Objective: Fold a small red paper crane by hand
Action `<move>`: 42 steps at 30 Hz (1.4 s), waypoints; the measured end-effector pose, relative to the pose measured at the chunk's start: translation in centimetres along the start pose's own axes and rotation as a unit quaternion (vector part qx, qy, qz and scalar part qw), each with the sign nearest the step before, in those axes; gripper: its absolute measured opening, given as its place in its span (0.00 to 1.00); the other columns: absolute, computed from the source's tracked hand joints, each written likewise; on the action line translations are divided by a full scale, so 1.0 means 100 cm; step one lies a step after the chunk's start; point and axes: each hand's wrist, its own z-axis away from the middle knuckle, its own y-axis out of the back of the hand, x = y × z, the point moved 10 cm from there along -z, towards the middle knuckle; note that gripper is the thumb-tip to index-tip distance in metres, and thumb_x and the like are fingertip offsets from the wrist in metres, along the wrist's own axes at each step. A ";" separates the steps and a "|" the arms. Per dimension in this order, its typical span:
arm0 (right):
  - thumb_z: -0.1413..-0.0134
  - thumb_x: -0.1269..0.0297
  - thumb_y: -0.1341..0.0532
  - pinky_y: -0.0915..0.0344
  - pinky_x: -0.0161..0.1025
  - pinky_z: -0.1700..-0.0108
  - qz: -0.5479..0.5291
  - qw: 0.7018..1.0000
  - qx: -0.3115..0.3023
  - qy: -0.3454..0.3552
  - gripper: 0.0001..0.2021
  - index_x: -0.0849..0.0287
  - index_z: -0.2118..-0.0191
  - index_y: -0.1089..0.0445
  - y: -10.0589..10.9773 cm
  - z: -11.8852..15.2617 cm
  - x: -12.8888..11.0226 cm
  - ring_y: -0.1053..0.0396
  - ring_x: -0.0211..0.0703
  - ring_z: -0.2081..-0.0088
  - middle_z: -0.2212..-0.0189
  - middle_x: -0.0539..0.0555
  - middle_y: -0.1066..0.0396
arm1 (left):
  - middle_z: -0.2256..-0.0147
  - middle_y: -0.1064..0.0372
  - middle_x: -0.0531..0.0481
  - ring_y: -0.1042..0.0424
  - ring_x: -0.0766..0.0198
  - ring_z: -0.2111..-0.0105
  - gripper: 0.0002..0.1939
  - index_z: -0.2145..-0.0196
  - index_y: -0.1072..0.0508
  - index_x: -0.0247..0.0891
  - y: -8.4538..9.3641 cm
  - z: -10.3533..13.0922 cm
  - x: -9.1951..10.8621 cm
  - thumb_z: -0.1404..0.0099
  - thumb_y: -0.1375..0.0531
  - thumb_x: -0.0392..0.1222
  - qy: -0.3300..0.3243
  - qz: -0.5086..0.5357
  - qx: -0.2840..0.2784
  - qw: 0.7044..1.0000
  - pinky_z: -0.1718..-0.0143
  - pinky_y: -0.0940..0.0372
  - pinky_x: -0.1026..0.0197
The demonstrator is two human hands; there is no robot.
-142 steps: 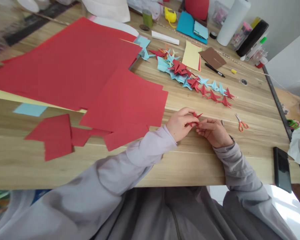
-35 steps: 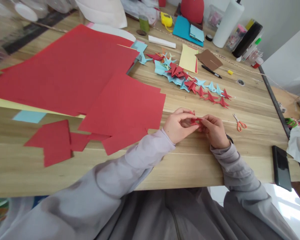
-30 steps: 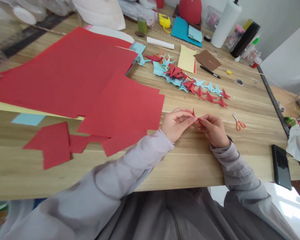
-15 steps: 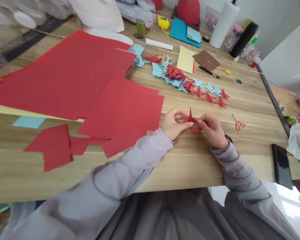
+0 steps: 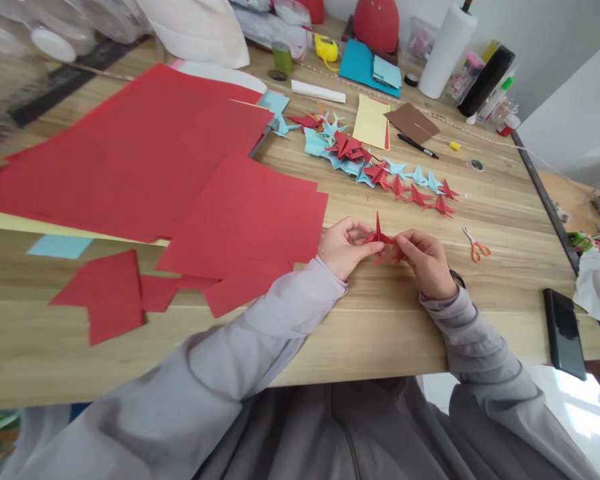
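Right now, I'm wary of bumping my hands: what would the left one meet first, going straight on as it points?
Beyond the red folded paper it holds, the left hand would probably meet the right hand, just across from it; their exact depths are unclear.

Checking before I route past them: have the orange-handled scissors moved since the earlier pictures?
No. Judged against the dark right-hand edge strip, the scissors lie in the same spot; only the camera view has shifted.
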 end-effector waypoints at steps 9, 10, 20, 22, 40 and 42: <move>0.51 0.50 0.37 0.36 0.35 0.72 0.086 0.996 0.002 0.010 0.16 0.59 0.74 0.32 -0.003 0.001 -0.007 0.34 0.35 0.77 0.81 0.48 0.31 | 0.74 0.29 0.54 0.26 0.64 0.70 0.21 0.75 0.37 0.36 -0.003 0.000 0.004 0.65 0.29 0.35 -0.023 -0.024 -0.015 0.999 0.59 0.32 0.54; 0.51 0.49 0.37 0.36 0.35 0.72 0.088 0.996 0.006 0.008 0.16 0.59 0.74 0.33 -0.002 0.001 -0.006 0.34 0.35 0.77 0.81 0.48 0.31 | 0.74 0.29 0.54 0.26 0.64 0.70 0.21 0.75 0.37 0.36 -0.003 0.000 0.004 0.65 0.29 0.35 -0.025 -0.026 -0.014 0.999 0.58 0.32 0.54; 0.51 0.50 0.37 0.36 0.35 0.71 0.030 0.999 0.041 0.005 0.16 0.58 0.75 0.33 0.006 0.001 -0.002 0.36 0.34 0.77 0.80 0.47 0.33 | 0.71 0.29 0.52 0.27 0.64 0.69 0.24 0.75 0.38 0.36 0.003 -0.001 -0.003 0.66 0.28 0.39 0.001 -0.023 0.008 1.000 0.59 0.32 0.54; 0.53 0.51 0.35 0.37 0.35 0.72 0.059 0.997 0.048 0.011 0.15 0.58 0.75 0.33 0.006 0.001 -0.006 0.36 0.34 0.77 0.81 0.47 0.33 | 0.72 0.30 0.53 0.27 0.64 0.70 0.23 0.75 0.38 0.36 0.004 -0.002 -0.002 0.66 0.28 0.37 -0.003 -0.028 0.014 1.000 0.60 0.32 0.55; 0.56 0.51 0.34 0.36 0.35 0.71 0.004 0.998 0.037 -0.053 0.15 0.59 0.73 0.31 0.003 0.003 0.013 0.34 0.35 0.76 0.79 0.48 0.31 | 0.74 0.28 0.53 0.25 0.63 0.72 0.22 0.74 0.37 0.35 -0.003 0.005 0.004 0.63 0.28 0.35 0.009 0.025 0.005 1.000 0.66 0.30 0.58; 0.57 0.51 0.33 0.36 0.34 0.71 -0.048 0.995 0.027 -0.080 0.15 0.59 0.74 0.32 0.000 0.002 0.017 0.34 0.34 0.76 0.78 0.48 0.30 | 0.74 0.26 0.51 0.25 0.61 0.73 0.23 0.72 0.37 0.35 -0.008 0.007 -0.003 0.62 0.28 0.35 0.054 0.069 -0.021 0.996 0.68 0.30 0.57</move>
